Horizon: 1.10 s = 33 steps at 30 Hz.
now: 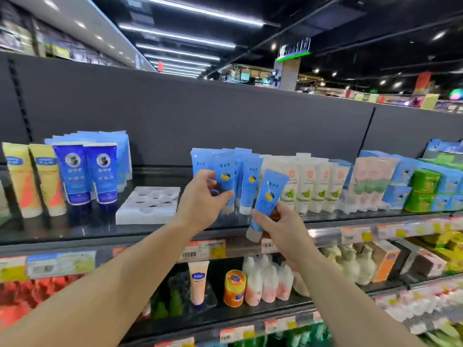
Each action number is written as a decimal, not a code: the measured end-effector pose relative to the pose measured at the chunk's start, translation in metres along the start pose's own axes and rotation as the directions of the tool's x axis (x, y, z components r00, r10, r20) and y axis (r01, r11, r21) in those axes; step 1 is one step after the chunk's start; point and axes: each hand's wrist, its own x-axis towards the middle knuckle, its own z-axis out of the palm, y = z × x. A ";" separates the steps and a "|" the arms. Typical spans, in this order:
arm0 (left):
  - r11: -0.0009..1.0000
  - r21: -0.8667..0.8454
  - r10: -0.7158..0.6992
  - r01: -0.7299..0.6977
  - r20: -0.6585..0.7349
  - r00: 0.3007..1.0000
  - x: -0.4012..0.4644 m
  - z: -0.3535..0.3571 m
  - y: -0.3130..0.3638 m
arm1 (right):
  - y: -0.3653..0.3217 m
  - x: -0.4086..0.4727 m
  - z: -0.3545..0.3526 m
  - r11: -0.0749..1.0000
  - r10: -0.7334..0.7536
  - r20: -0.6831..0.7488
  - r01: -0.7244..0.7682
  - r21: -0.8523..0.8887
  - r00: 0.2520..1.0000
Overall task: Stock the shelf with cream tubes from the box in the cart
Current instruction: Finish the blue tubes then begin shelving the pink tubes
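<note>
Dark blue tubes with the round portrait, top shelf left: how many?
2. Both stand upright side by side on the top shelf: left one, right one, between the yellow tubes and white tray. More may hide behind.

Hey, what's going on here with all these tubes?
A person is stocking a shop shelf with light blue cream tubes. The left hand grips one tube among those already standing in a group on the top shelf. The right hand holds another tube, tilted, just in front of that group and not yet set down. An empty white tray lies to the left.
</note>
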 end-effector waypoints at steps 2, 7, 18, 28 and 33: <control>0.998 0.061 -0.005 0.009 -0.053 0.999 0.002 0.009 0.001 | 0.002 0.012 -0.009 0.998 -0.054 0.047 0.053 0.022 0.997; 0.992 0.112 -0.047 0.063 -0.137 0.989 0.006 0.030 0.005 | 0.008 0.037 -0.029 0.986 -0.166 0.130 0.167 0.003 0.977; 0.969 0.209 -0.098 0.135 -0.178 0.979 0.010 0.049 0.003 | 0.025 0.055 -0.043 0.966 -0.258 0.197 0.255 0.040 0.946; 0.953 0.264 -0.117 0.146 -0.123 0.986 0.011 0.054 -0.006 | 0.029 0.063 -0.042 0.963 -0.268 0.220 0.265 0.043 0.938; 0.952 0.271 -0.111 0.140 -0.120 0.987 0.011 0.054 -0.006 | 0.032 0.065 -0.037 0.963 -0.266 0.211 0.270 0.012 0.940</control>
